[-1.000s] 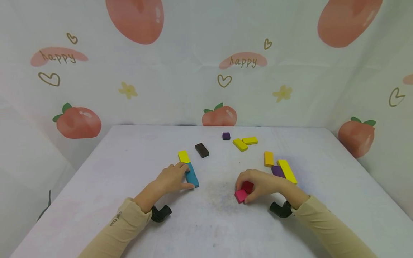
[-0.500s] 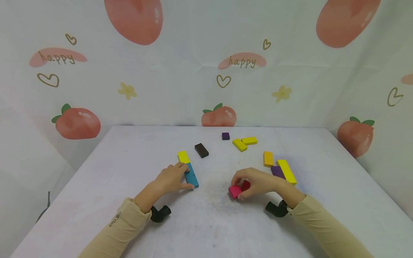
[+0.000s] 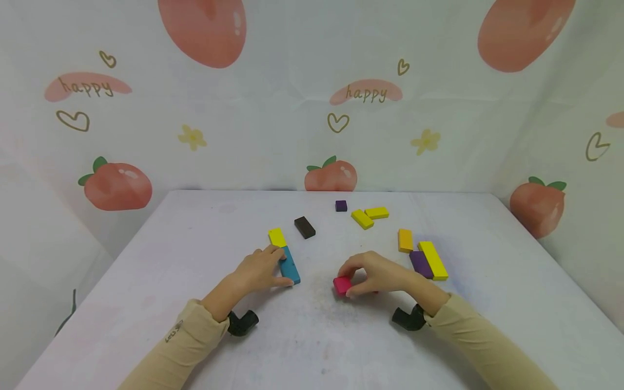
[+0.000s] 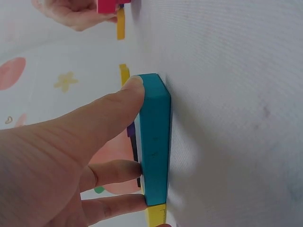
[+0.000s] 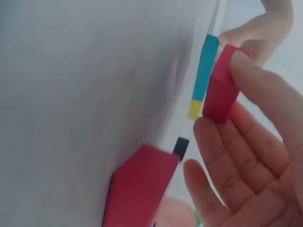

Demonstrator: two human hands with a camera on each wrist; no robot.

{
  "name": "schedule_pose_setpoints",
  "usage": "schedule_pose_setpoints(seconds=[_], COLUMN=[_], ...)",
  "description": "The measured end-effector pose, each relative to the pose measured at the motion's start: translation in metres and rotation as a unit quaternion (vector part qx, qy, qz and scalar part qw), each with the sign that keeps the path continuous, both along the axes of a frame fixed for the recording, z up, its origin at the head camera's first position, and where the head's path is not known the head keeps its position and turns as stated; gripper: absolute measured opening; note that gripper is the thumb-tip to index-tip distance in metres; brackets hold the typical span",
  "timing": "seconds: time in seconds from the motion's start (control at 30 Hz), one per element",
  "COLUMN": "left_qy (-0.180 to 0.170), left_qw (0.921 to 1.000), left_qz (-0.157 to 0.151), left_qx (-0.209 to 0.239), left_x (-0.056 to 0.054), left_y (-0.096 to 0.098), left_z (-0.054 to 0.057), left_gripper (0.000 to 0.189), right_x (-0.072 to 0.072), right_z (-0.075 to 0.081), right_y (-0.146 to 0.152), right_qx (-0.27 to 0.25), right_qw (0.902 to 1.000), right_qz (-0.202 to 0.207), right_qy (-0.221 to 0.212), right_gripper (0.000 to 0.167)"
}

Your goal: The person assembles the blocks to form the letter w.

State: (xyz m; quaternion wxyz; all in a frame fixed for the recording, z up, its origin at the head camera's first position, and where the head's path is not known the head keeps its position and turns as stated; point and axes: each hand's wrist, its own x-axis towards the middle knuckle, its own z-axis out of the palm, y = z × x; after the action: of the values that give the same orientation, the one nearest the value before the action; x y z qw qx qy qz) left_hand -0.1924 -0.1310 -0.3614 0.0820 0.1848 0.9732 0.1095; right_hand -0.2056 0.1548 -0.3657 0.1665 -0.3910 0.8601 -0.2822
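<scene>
In the head view my left hand lies over a blue wooden block, thumb at its near end and fingers toward its far end. A short yellow block touches that far end, in line with it. The left wrist view shows the thumb on the blue block's edge. My right hand pinches a pinkish-red block between thumb and fingers, raised off the table in the right wrist view. Another red block lies on the table, mostly hidden behind the right hand in the head view.
Beyond the hands lie a black block, a small dark purple block and two yellow blocks. At right are an orange block, a purple block and a long yellow block. A printed cloth backs the white table.
My right hand has moved left toward the blue block, carrying the pinkish-red block away from the other red one. My left hand has stayed on the blue block.
</scene>
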Motion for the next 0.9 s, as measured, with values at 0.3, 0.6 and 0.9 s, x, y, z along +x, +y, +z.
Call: schedule_pose_setpoints(seconds=[0.3, 0.6, 0.9], left_qy=[0.001, 0.0, -0.004], left_qw=[1.0, 1.0, 1.0], left_qz=[-0.002, 0.001, 0.007], left_qx=[0.001, -0.001, -0.005], left_x=[-0.001, -0.001, -0.001], left_y=[-0.001, -0.001, 0.0], left_z=[-0.001, -0.002, -0.001], left_gripper=[0.063, 0.063, 0.064], right_x=[0.003, 0.004, 0.005], right_z=[0.0, -0.001, 0.0], right_y=[-0.012, -0.019, -0.028], right_qx=[0.001, -0.011, -0.017], right_qw=[0.9995, 0.998, 0.9962], right_qz=[-0.031, -0.06, -0.081], right_qy=[-0.001, -0.014, -0.027], right_gripper=[0.038, 0.037, 0.037])
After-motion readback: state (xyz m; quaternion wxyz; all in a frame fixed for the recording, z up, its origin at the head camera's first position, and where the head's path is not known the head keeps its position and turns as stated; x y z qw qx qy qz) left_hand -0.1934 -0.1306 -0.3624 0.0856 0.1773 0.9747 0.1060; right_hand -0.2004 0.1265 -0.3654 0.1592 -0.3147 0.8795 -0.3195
